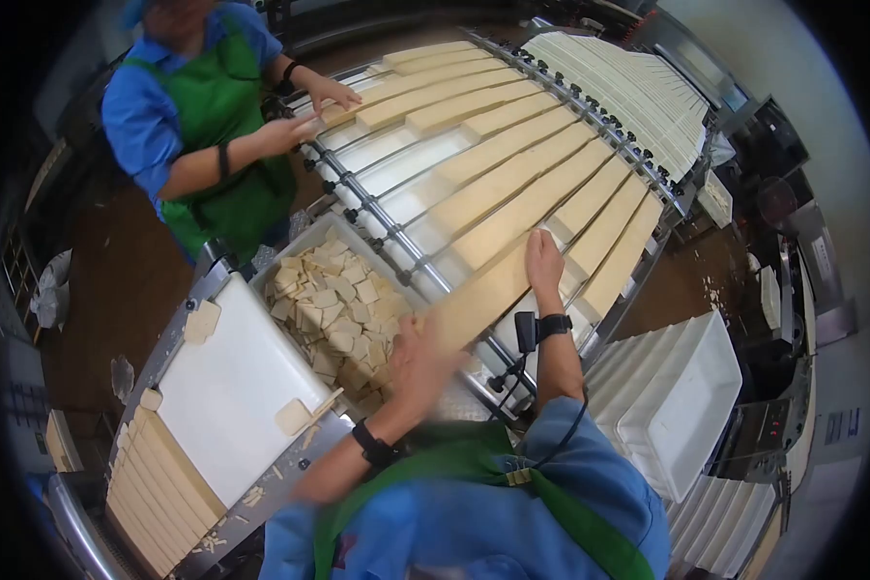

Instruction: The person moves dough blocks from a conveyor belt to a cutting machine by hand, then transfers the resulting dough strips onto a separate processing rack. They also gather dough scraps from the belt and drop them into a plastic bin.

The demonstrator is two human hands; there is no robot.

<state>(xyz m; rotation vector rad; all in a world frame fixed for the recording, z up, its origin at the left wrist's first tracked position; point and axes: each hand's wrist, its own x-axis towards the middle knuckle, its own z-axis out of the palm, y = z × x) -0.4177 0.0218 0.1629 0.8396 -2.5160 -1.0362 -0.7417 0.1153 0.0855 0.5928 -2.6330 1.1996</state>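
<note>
A long pale tan slab [481,302] with a smooth face reaches past the near roller of the belt, between my two hands. My left hand [418,369], blurred by motion, is closed around its near end, fingers on one side and thumb on the other. Farther up, my right hand [544,261] grips the slab's right edge with its fingers bent over it. More such slabs [517,198] lie side by side on the white conveyor belt [382,150]. Right below my left hand stands a bin [261,280] heaped with cut tan pieces [333,309].
A co-worker [198,126] in a green apron handles a slab at the belt's far left. A white board [227,372] and a row of narrow strips [159,493] lie at left. Stacked white trays [681,406] stand at right; a metal roller [425,271] edges the belt.
</note>
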